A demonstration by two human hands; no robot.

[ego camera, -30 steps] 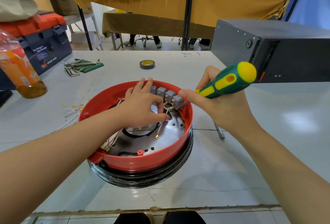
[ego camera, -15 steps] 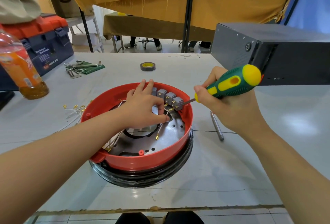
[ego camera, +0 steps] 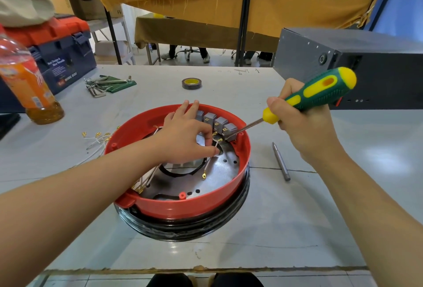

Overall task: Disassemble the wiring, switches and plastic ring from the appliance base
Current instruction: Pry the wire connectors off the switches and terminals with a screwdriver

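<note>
A red plastic ring (ego camera: 183, 206) sits on the round black appliance base (ego camera: 183, 229) at the table's middle. A row of grey switches (ego camera: 219, 124) stands against its far inner wall, above a metal plate (ego camera: 219, 179). My left hand (ego camera: 183, 142) reaches inside the ring, with two fingers lying on the far rim. Its thumb and index finger pinch a white wire (ego camera: 207, 167) just below the switches. My right hand (ego camera: 304, 131) grips a green and yellow screwdriver (ego camera: 320, 90). The blade's tip touches the rightmost switch.
Loose white wires (ego camera: 96, 140) with gold terminals lie left of the ring, and a metal rod (ego camera: 281, 161) lies right of it. Farther off are an orange bottle (ego camera: 29, 81), a toolbox (ego camera: 61, 58), hex keys (ego camera: 103, 84), a tape roll (ego camera: 191, 83) and a dark grey box (ego camera: 343, 58).
My right hand has drawn back to the right along the screwdriver, baring the shaft, while the tip stays at the rightmost switch. My left hand has barely moved.
</note>
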